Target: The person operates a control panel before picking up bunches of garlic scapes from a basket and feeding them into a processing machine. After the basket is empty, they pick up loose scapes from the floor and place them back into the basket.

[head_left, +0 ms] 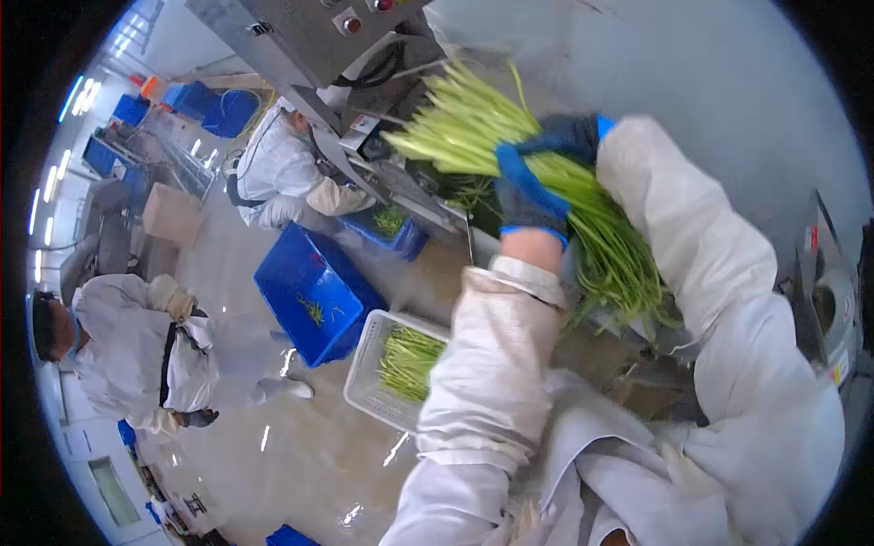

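A thick bunch of long green vegetable stalks (587,196) is held up in front of me, pale cut-looking ends at upper left and thin, darker green ends hanging at lower right. My left hand (531,193), in a blue and dark glove, is closed around the middle of the bunch. Just above it, my right hand (566,138) in a similar glove is closed on the far side of the same bunch, its fingers partly hidden. Beyond the pale ends stands a grey metal machine (309,45) with buttons on its panel.
On the wet floor are a white perforated crate (371,400) of cut green stalks, a blue bin (282,273) with scraps and a smaller blue crate (410,241). One co-worker (273,168) crouches by the machine; another person (137,337) stands at left. Metal equipment (824,291) is at right.
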A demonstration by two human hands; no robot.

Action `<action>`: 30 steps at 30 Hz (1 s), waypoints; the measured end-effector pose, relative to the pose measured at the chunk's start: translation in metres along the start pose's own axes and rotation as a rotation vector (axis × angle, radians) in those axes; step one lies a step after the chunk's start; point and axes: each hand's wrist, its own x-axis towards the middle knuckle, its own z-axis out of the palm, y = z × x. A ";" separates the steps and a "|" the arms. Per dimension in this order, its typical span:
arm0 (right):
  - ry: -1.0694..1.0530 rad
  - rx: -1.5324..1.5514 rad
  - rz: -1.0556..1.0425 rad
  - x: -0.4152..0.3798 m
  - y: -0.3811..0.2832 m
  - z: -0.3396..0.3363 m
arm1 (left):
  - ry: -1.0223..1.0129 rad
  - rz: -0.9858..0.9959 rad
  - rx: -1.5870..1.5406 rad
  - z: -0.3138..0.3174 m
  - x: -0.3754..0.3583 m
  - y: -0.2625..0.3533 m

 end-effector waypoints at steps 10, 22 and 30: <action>0.126 -0.189 0.113 -0.037 0.057 0.089 | 0.453 -0.084 -0.283 -0.072 -0.038 -0.097; 0.082 -0.352 0.314 -0.029 0.066 0.120 | 0.575 -0.165 -0.365 -0.099 -0.043 -0.110; 0.140 -0.356 0.283 -0.033 0.066 0.116 | 0.670 -0.014 -0.221 -0.141 -0.006 -0.064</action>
